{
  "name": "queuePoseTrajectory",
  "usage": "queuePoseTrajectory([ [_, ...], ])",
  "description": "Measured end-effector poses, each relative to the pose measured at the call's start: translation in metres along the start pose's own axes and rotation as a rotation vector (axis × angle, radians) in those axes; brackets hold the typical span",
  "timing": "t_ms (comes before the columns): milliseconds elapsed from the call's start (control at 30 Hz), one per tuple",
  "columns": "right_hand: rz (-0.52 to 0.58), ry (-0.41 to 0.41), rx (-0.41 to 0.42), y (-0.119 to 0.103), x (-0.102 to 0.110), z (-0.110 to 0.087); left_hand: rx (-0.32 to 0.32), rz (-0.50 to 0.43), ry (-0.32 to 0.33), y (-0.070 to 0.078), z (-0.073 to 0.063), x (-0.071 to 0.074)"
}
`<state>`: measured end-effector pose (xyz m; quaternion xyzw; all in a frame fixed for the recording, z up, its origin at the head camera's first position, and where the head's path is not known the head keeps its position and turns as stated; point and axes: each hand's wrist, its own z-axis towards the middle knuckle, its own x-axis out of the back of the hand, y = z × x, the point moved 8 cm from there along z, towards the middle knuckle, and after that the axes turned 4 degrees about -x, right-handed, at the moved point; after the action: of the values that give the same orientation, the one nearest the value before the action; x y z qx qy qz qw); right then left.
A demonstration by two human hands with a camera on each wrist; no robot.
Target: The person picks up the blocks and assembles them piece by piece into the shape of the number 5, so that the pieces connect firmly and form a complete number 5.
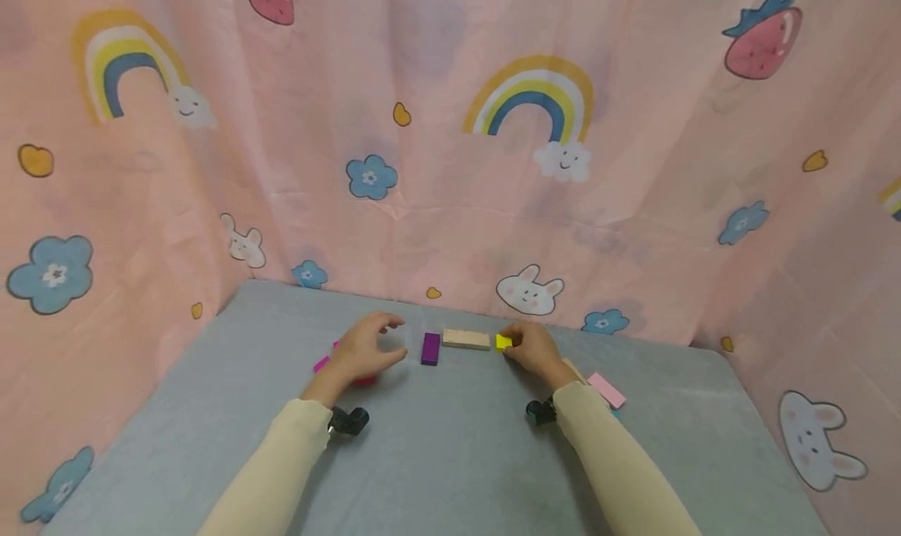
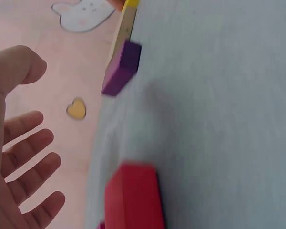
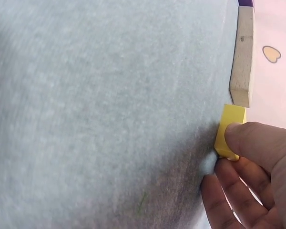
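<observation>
My right hand (image 1: 536, 351) pinches a small yellow block (image 3: 231, 129) between thumb and fingers, low over the cloth. Just left of it lies a plain wooden block (image 1: 466, 339), its end close to the yellow one. A purple block (image 1: 431, 349) sits at the wooden block's other end, turned across it. My left hand (image 1: 362, 350) hovers left of the purple block, thumb and fingers spread, holding nothing. Below that hand, a red block (image 2: 136, 200) shows large in the left wrist view, while the head view has it mostly hidden behind the hand.
Magenta blocks (image 1: 321, 364) lie partly hidden by the left hand. Beside the right forearm are a pink block (image 1: 606, 390) and another wooden piece (image 1: 575, 370), partly covered by the sleeve. A grey cloth (image 1: 436, 450) covers the table, and a patterned pink curtain (image 1: 436, 239) hangs behind it.
</observation>
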<state>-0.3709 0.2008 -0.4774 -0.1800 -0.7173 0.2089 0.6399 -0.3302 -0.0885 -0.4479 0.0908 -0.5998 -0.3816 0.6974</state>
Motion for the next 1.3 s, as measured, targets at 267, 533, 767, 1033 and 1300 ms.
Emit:
queuePoseTrajectory([
  [267,-0.005,-0.01,0.005,-0.001,0.001,0.0,0.016,0.064,0.028,-0.025,-0.014,0.022],
  [533,-0.027,0.003,0.005,0.001,-0.002,0.001,0.043,0.137,0.005,-0.051,-0.03,0.033],
  [767,-0.013,0.012,0.002,0.0,-0.001,0.001,0.043,0.166,-0.01,-0.061,-0.038,0.036],
  [1033,-0.023,0.01,0.015,0.0,0.0,0.0,0.07,0.194,-0.029,-0.066,-0.041,0.036],
  [1300,-0.045,-0.004,0.018,0.0,-0.001,0.002,0.114,0.207,-0.042,-0.067,-0.044,0.037],
])
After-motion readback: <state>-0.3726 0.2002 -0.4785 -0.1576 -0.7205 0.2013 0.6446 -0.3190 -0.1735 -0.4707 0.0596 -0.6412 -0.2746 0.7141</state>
